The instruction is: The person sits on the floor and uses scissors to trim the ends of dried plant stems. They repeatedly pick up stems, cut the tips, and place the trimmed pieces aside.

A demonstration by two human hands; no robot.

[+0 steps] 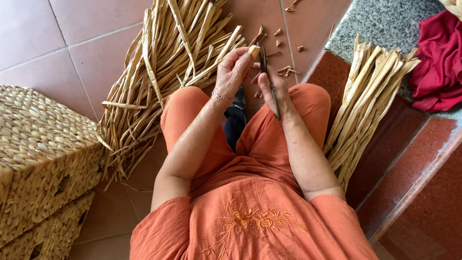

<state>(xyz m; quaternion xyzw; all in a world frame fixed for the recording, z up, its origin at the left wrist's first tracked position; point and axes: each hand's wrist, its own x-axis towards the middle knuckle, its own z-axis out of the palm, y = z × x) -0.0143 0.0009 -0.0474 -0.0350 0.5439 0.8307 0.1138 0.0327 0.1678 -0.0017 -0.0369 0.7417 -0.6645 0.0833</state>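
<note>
A short, pale, dried plant stalk piece (253, 51) sits pinched between the thumb and fingertips of the left hand (234, 71), held up just above the knees, near the middle of the view. Touching it from the right is a dark, slim knife (268, 82), gripped in the closed right hand (272, 94), its handle running back along the palm and its tip rising beside the stalk end. The blade lies very close to the left fingertips, so a slip on the tough, dry fibre could nick them; that seems the main risk, since the cut is made in the air with no surface beneath. The blade also points roughly over the lap, and a jerk toward the body could catch the orange trousers (192, 115). Small cut-off chips (284, 71) lie scattered on the red tiled floor (91, 29) just beyond the hands, and more could fly off or become slippery litter underfoot. To the left and far side spreads a loose heap of long dried stalks (163, 62); its ends sprawl close to the left knee and could snag an elbow. To the right a tidier bundle of stalks (368, 96) leans against a stone step (385, 24), where a red cloth (440, 58) lies. At the near left stand stacked woven baskets (43, 154).
</note>
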